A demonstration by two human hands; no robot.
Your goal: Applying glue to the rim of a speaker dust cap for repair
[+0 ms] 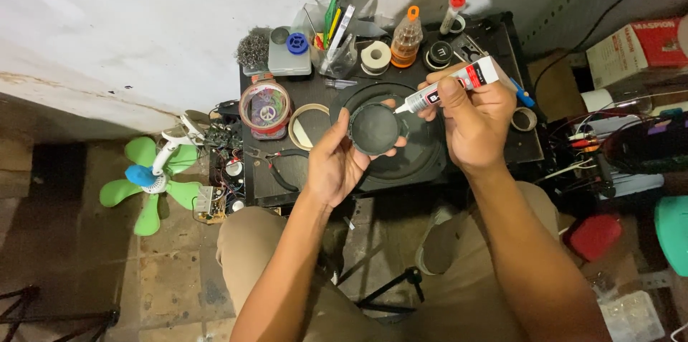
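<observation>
Left hand (337, 163): we see its fingers curled around the rim of a round black cap (374, 129), held above the bench (269, 184).
Right hand (473, 123): fingers closed on a white glue tube (451, 84), its nozzle touching the cap's far right edge.
Under the cap: a large black speaker cone (423, 148) lying on the bench.
Left of hands: a clear jar (265, 107) and a tan ring (309, 127).
Far edge: an orange-capped bottle (406, 39).
Floor, left: a green fan (149, 177).
</observation>
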